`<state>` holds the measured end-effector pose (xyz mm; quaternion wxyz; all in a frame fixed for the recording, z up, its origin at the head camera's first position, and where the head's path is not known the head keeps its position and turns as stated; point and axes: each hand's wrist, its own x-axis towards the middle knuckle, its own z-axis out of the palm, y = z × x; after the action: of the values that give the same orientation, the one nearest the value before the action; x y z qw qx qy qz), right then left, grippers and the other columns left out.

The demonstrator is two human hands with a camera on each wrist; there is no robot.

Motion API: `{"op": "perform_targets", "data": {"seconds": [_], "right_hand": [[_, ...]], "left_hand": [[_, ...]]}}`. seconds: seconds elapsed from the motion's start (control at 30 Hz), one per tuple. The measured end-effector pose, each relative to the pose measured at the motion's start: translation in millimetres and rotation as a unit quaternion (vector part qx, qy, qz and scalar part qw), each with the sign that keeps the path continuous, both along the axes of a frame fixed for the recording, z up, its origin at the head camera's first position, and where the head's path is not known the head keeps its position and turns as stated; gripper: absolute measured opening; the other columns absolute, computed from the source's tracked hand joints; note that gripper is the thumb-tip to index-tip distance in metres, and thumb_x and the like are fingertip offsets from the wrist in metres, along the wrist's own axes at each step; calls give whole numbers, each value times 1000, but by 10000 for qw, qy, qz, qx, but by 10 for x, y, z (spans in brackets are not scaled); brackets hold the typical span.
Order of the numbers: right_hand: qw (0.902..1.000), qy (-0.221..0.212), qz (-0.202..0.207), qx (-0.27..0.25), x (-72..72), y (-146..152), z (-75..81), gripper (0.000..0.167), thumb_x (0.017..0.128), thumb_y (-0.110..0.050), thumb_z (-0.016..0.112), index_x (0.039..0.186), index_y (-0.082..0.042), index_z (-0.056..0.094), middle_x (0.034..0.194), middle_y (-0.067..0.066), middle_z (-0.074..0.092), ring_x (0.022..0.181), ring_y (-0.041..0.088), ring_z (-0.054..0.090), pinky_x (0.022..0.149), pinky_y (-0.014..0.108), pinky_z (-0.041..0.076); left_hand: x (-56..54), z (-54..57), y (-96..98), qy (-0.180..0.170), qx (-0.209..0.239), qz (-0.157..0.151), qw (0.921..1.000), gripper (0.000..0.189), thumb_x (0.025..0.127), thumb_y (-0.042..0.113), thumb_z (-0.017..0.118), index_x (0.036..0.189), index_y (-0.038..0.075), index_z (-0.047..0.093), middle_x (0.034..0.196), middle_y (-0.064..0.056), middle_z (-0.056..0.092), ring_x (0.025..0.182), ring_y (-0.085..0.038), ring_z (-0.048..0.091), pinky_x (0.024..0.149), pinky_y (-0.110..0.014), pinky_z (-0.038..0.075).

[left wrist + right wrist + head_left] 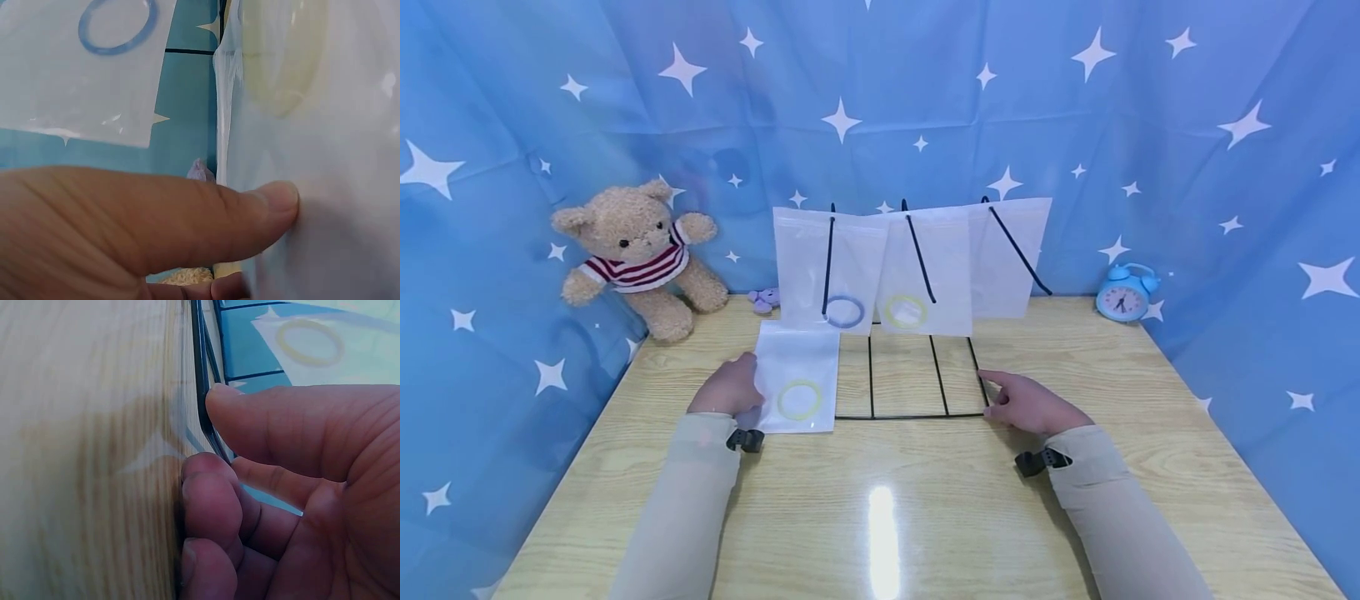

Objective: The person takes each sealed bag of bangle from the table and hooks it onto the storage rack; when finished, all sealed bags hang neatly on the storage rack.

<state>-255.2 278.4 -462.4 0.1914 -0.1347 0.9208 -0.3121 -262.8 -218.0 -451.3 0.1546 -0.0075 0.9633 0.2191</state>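
Note:
My left hand pinches the left edge of a white translucent zip bag with a yellow ring in it; in the left wrist view the thumb lies over the film. My right hand grips the front right corner of a black wire rack, with the thumb against the bent wire and the fingers curled by the tabletop. More bags hang from the rack's slanted prongs: a left bag with a blue ring, a middle bag with a yellow ring, and a right bag.
A teddy bear in a striped shirt sits at the back left of the wooden table. Beside the hanging bags lies a small purple toy. A blue alarm clock stands at the back right, before a starry blue curtain.

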Motion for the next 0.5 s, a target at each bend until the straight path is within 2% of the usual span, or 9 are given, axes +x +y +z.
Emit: {"op": "perform_targets", "data": {"seconds": [0.2, 0.33, 0.43, 0.5], "right_hand": [[10000, -28, -53, -18, 4, 5, -14, 76, 100, -17, 70, 166, -6, 33, 69, 5, 57, 57, 19, 50, 53, 35, 43], [9999, -64, -90, -45, -4, 8, -26, 76, 100, -17, 71, 166, -7, 33, 70, 5, 57, 57, 19, 50, 54, 35, 44], [9999, -67, -100, -69, -8, 8, -24, 76, 100, -17, 71, 165, -6, 34, 71, 4, 57, 58, 19, 50, 54, 35, 44], [9999, -63, -98, -77, -7, 9, -17, 76, 100, -16, 71, 165, -6, 34, 71, 4, 57, 57, 19, 50, 53, 35, 44]], "left_hand": [[-5, -22, -33, -210, 377, -30, 9991, 80, 97, 5, 69, 163, -8, 25, 166, -32, 31, 150, -50, 38, 121, -62, 37], [-19, -37, -87, -283, 1075, -53, 9938, 75, 97, 0, 61, 165, -1, 27, 169, -28, 28, 153, -47, 32, 124, -63, 31], [-32, -11, -134, -167, 1522, -59, 9882, 68, 96, -2, 53, 161, 2, 35, 166, -28, 33, 142, -46, 42, 115, -61, 42], [-45, 14, -155, -58, 1632, -74, 9865, 59, 96, -1, 49, 155, 3, 45, 162, -28, 38, 134, -43, 46, 109, -58, 44]]}}
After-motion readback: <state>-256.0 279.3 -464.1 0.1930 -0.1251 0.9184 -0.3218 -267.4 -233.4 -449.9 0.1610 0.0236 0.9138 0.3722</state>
